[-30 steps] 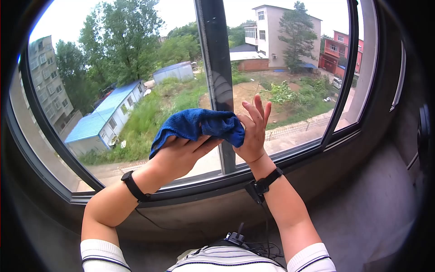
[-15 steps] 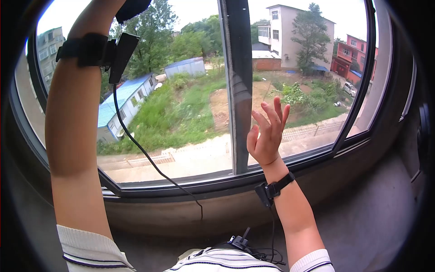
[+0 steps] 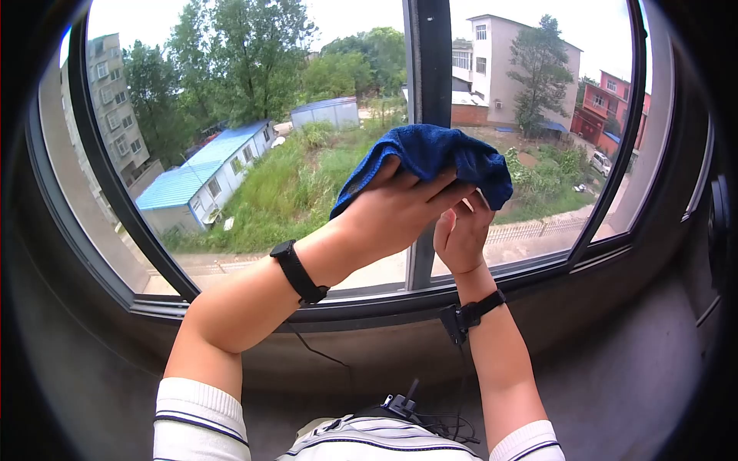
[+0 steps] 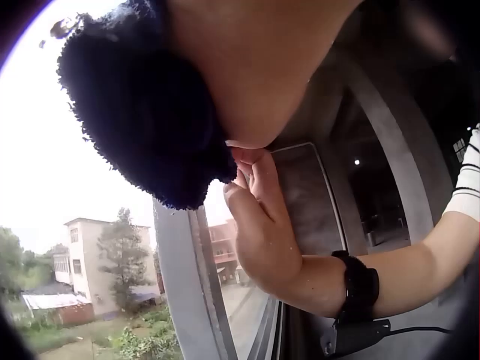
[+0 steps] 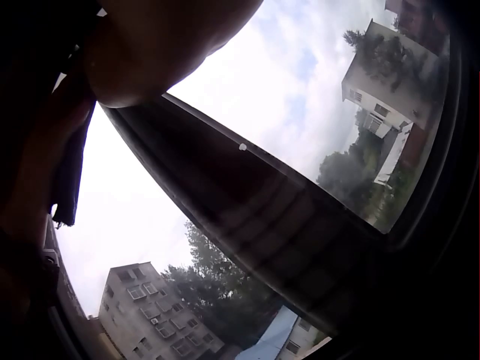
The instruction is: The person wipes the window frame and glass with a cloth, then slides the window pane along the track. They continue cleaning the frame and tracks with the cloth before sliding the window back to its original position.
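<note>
A blue terry cloth [image 3: 442,154] is bunched over the fingers of my left hand [image 3: 384,219], which holds it up before the window's dark upright bar [image 3: 432,92]. Its fingertips are hidden in the folds. My right hand [image 3: 467,242] is raised just below the cloth's right end, fingers loosely bent and overlapping its edge. In the left wrist view the cloth [image 4: 142,112] looks nearly black, and the right hand [image 4: 262,217] is close by its lower corner. The right wrist view shows mostly dark, blurred skin at upper left.
Large window panes with dark frames curve around me above a dark sill [image 3: 361,315]. Black straps with small cameras sit on both wrists, and a cable [image 3: 323,353] hangs beneath the left forearm. A small black device [image 3: 400,403] with wires rests at my waist. Outside are buildings and trees.
My left hand swung up to the upper left, then came back down to the middle with the cloth, farther right than before. The right hand stayed nearly in place.
</note>
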Tool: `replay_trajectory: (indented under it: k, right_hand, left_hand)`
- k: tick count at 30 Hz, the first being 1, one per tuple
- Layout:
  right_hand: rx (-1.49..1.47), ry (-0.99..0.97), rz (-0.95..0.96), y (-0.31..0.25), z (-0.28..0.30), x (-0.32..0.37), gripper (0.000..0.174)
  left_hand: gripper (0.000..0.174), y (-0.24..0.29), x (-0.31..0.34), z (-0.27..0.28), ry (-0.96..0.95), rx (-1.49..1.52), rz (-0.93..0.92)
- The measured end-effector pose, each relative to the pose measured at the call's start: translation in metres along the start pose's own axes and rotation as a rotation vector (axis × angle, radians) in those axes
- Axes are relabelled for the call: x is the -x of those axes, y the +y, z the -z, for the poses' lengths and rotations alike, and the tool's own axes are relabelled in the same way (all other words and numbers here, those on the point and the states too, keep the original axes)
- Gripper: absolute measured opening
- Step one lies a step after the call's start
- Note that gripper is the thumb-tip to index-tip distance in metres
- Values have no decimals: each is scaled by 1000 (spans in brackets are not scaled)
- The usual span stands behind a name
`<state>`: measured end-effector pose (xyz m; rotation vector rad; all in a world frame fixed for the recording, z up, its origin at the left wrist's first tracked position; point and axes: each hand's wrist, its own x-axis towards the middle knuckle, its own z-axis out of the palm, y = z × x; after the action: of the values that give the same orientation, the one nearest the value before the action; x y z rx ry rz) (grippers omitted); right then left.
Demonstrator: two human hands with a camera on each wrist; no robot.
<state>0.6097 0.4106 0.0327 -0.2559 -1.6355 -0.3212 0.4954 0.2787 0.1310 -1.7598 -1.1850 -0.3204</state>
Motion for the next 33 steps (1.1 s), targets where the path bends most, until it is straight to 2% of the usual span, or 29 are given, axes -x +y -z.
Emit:
replay_trajectory:
  k: [1, 2, 3, 4, 7, 9, 11, 13, 14, 15, 17, 19, 21, 25, 27, 29, 31, 32, 33]
  right_hand:
    - [29, -111, -20, -4, 3, -5, 34]
    - [-75, 68, 4, 3, -9, 2, 31]
    - [-73, 109, 23, -1, -8, -2, 30]
    - [-69, 95, 24, -2, -6, -3, 30]
    - [-42, 90, 27, 0, -5, 0, 29]
    - [-32, 90, 30, 1, -6, 3, 29]
    - [-21, 86, 22, 0, -6, 3, 29]
    - [-21, 74, 16, -4, -4, 2, 32]
    - [-19, 64, 15, -4, -3, 2, 32]
    - [-16, 63, 12, -5, -4, 2, 32]
    - [-11, 61, 18, -4, -3, 1, 31]
    - [-19, 65, 19, -7, -2, -3, 30]
    - [-40, 70, 15, -9, -1, -4, 29]
    - [-55, 49, 12, -18, 4, -9, 27]
    - [-63, 47, 20, -19, 7, -11, 26]
    - [-47, 41, 24, -20, 5, -12, 26]
    - [-52, 42, 26, -17, 3, -10, 25]
    - [-44, 44, 27, -17, 3, -10, 25]
    - [-34, 44, 26, -18, 4, -10, 25]
  left_hand:
    - [54, -11, 4, 5, 26, -32, -38]
    - [54, -24, 8, 11, 45, -70, -79]
    - [54, -40, 11, 20, 45, -111, -47]
    - [54, -60, 9, 38, 140, -137, -23]
    - [51, -148, 8, 98, 354, -263, 97]
    - [48, -220, 14, 144, 469, -257, 63]
    - [48, -261, 21, 188, 567, -289, 250]
    - [49, -313, 44, 222, 646, -222, 516]
    - [46, -345, 67, 235, 627, -176, 649]
    - [48, -326, 69, 228, 683, -243, 571]
    - [50, -296, 84, 214, 631, -311, 673]
    - [51, -270, 109, 189, 647, -293, 680]
    - [52, -222, 134, 161, 598, -238, 703]
    - [58, -114, 191, 95, 282, -193, 696]
    - [62, -84, 192, 92, 83, -246, 524]
    - [61, -105, 190, 102, 22, -138, 652]
    - [63, -147, 156, 133, 195, -204, 613]
    - [61, -174, 140, 149, 310, -269, 531]
    - [59, -203, 128, 164, 395, -330, 557]
